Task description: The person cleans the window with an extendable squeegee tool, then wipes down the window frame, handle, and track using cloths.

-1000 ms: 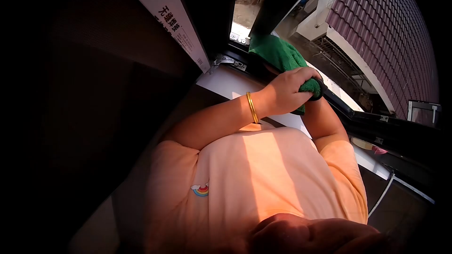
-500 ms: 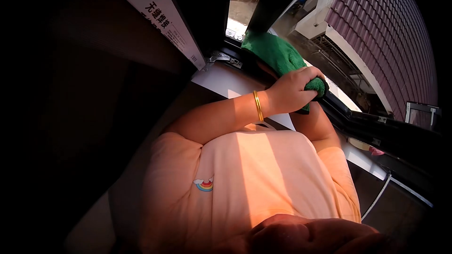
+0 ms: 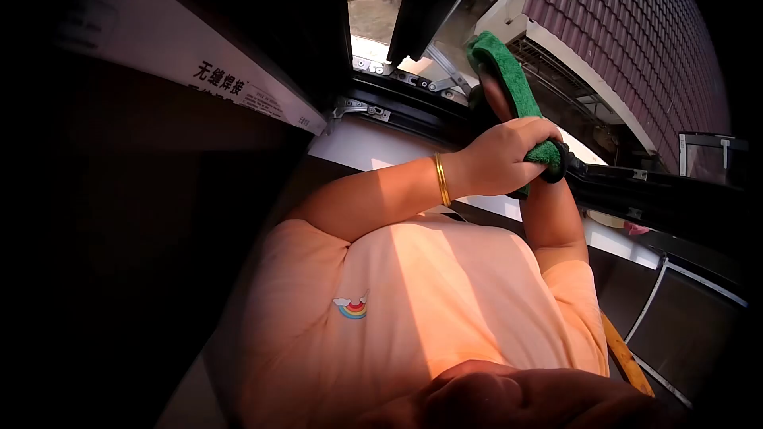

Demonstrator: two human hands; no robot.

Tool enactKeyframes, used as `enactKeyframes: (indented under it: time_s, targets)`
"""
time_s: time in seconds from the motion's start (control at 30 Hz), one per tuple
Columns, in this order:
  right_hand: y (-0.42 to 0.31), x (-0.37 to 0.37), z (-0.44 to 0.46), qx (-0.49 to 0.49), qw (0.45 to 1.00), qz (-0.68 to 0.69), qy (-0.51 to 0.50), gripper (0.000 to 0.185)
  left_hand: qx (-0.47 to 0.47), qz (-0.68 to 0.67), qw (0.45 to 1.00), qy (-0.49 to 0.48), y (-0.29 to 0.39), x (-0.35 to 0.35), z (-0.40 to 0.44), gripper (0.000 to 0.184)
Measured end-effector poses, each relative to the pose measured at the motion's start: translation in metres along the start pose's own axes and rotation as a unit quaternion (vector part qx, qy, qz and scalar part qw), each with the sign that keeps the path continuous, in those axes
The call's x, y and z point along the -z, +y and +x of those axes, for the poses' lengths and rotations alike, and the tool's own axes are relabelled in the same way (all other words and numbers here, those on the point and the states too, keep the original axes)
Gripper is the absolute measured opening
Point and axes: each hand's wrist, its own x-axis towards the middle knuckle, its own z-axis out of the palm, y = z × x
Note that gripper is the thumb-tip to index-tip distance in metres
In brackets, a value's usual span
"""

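A fluffy green cloth (image 3: 509,71) with a black edge runs up from the window frame in a long, narrow fold. My left hand (image 3: 505,155), with two gold bangles (image 3: 442,179) at the wrist, is closed on its lower end. My right forearm rises from below to the cloth's black band. The cloth covers most of my right hand (image 3: 496,97); a skin-toned strip shows along the fold, but how its fingers are set is hidden. Both hands are above the black window frame (image 3: 421,119).
A white-wrapped panel with printed characters (image 3: 199,71) slants at the left. Metal hinge hardware (image 3: 362,110) sits on the frame. Outside are a tiled roof (image 3: 620,32) and ground below. A wooden strip (image 3: 628,357) stands at the lower right.
The green cloth has lifted off the frame's corner and swung upright, its far end now higher and further right. Both hands have shifted slightly right. The view has turned a little.
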Motion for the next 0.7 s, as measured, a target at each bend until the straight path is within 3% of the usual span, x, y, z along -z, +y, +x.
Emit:
enactKeyframes:
  time_s: [0.1,0.2,0.37,0.57,0.7]
  targets:
    - [0.001,0.005,-0.002,-0.017,1.0,-0.001,0.011,0.034,-0.021,0.003,1.0,-0.019,-0.003,-0.005,-0.002,0.035]
    - [-0.027,-0.019,0.007,0.016,1.0,0.016,0.002,0.033,0.032,-0.022,0.999,-0.029,0.004,-0.002,-0.001,0.036]
    - [-0.067,-0.054,0.021,0.067,0.997,0.031,-0.022,0.032,0.026,0.015,1.0,-0.004,-0.002,0.008,-0.002,0.034]
    - [-0.032,-0.022,-0.005,0.007,1.0,0.003,-0.01,0.032,0.033,-0.004,0.999,0.036,-0.002,0.02,-0.007,0.033]
    - [-0.016,-0.007,-0.025,-0.034,0.999,-0.015,0.009,0.031,0.054,-0.034,0.998,0.01,-0.004,0.014,-0.007,0.032]
